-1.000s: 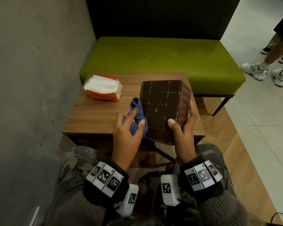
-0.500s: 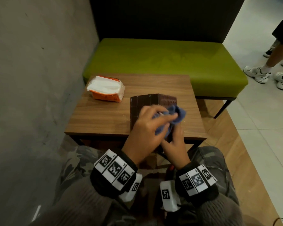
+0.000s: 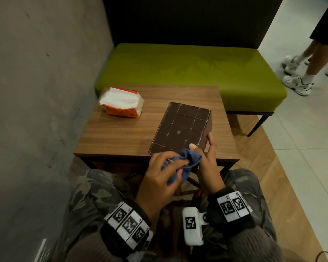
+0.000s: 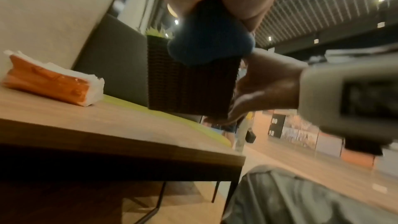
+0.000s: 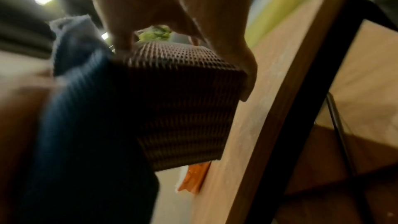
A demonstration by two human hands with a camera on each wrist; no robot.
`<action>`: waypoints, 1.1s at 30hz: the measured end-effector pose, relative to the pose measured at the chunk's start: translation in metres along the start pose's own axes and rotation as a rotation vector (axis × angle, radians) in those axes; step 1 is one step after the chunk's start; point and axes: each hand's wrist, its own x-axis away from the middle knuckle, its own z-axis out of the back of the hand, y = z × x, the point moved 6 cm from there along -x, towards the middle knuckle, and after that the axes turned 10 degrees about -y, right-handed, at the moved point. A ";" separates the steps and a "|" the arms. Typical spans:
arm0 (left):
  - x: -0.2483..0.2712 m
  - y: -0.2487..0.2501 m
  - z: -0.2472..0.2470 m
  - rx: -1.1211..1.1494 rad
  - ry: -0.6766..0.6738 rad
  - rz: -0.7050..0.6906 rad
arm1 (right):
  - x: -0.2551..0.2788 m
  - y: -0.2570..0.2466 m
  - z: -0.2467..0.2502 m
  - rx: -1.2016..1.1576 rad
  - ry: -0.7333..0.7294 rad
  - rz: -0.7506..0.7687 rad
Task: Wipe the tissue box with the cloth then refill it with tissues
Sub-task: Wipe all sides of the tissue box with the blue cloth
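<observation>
A dark brown woven tissue box (image 3: pixel 180 129) lies on the small wooden table (image 3: pixel 121 137), its gridded underside facing up. My right hand (image 3: pixel 206 157) grips its near right corner, thumb on top and fingers down the side. My left hand (image 3: pixel 159 176) holds a bunched blue cloth (image 3: pixel 186 163) against the box's near edge. In the left wrist view the cloth (image 4: pixel 208 40) sits on the box's (image 4: pixel 189 88) upper corner. The right wrist view shows the cloth (image 5: pixel 86 108) draped over the left side of the box (image 5: pixel 183 108). An orange pack of white tissues (image 3: pixel 121 103) lies at the table's far left.
A green bench seat (image 3: pixel 187 67) with a dark backrest stands behind the table. A grey concrete wall (image 3: pixel 36 91) runs along the left. Another person's legs and sneakers (image 3: pixel 299 80) stand on the tiled floor at the far right. My camouflage trousers (image 3: pixel 95 195) are below the table edge.
The box has been tipped back so its gridded underside faces up again. The left hand with the cloth has moved from the box's side to its near edge.
</observation>
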 end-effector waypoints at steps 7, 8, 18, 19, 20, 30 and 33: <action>-0.017 -0.067 0.035 0.154 0.243 0.370 | 0.002 0.009 0.005 -0.065 -0.051 -0.067; -0.020 -0.075 0.034 0.201 0.213 0.435 | 0.003 0.008 0.006 -0.045 -0.075 -0.058; -0.079 -0.080 0.066 0.464 0.101 0.383 | 0.013 0.007 0.004 0.288 -0.318 -0.025; -0.083 -0.073 0.069 0.441 0.056 0.316 | 0.011 0.008 0.004 0.328 -0.330 -0.028; -0.085 -0.065 0.072 0.428 0.013 0.261 | 0.007 0.009 0.005 0.363 -0.328 -0.030; -0.021 -0.087 0.076 0.539 0.085 0.493 | -0.037 0.030 0.028 -0.137 0.343 -0.271; -0.002 -0.103 0.067 0.702 0.126 0.635 | -0.043 0.034 0.020 -0.311 0.480 -0.394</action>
